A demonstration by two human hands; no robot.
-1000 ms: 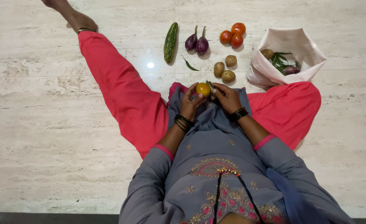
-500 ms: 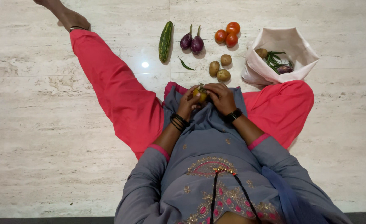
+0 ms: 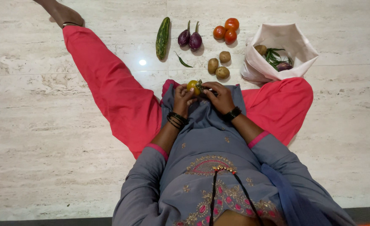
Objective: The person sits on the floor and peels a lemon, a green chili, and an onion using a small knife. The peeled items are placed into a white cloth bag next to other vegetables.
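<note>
Yellow-orange tomato [image 3: 193, 86] sits gripped in the left hand [image 3: 182, 97] while the right hand [image 3: 218, 95] pinches its green stalk [image 3: 201, 86], apparently plucking it, which calls for a firm twist.

Both hands [image 3: 201, 95] grip yellow tomato [image 3: 193, 86].

Yellow-orange tomato [image 3: 193, 86] in lap; beyond it brown potatoes [image 3: 218, 66], red tomatoes [image 3: 226, 31], purple eggplants [image 3: 190, 39], green cucumber [image 3: 163, 37]; cream bag [image 3: 281, 50]; red trousers [image 3: 109, 83], grey embroidered tunic [image 3: 210, 167]
</note>
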